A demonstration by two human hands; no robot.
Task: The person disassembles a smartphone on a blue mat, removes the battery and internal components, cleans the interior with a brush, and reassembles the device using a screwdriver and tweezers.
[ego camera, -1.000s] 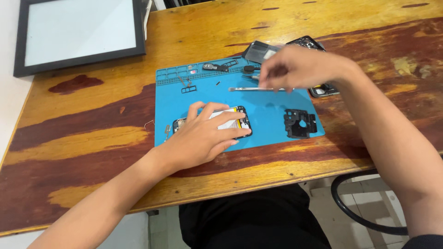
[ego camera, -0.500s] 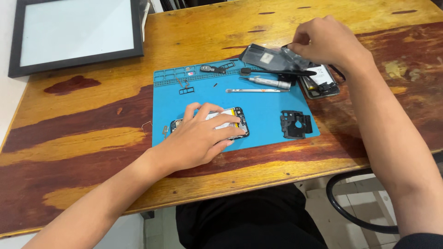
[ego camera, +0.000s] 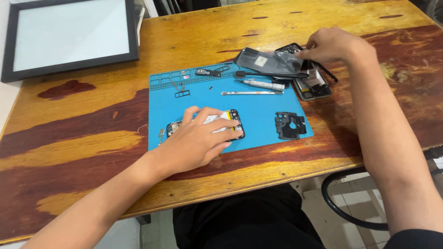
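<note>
The opened phone [ego camera: 207, 125] is lying on the blue work mat [ego camera: 258, 110], close to the mat's front edge and so toward the front edge of the counter [ego camera: 92, 138]. The left hand [ego camera: 198, 138] is pressing flat across it with fingers spread, covering most of the body, and has not shifted over the last second; only the phone's right end and a little of its left end are showing.

The change is on the right side. A second ago the right hand [ego camera: 334, 45] was over the slim metal tool [ego camera: 251, 93] in the middle of the mat; it is now sitting further back and to the right, past the mat's rear right corner. There its fingertips are pinching the edge of a dark translucent cover sheet [ego camera: 270, 60], which is lying tilted over a second phone frame [ego camera: 314, 80]. The metal tool is lying free on the mat, beside a small silver screwdriver [ego camera: 263, 84]. In my judgement the work has moved from the tool to the loose parts by the far corner, while the phone is being held steady.

The right forearm is reaching out long and straight along the counter's right side, wrist bent down. The left forearm is crossing the front edge at an angle. A black bracket piece [ego camera: 290, 125] is resting near the mat's front right corner, untouched.
</note>
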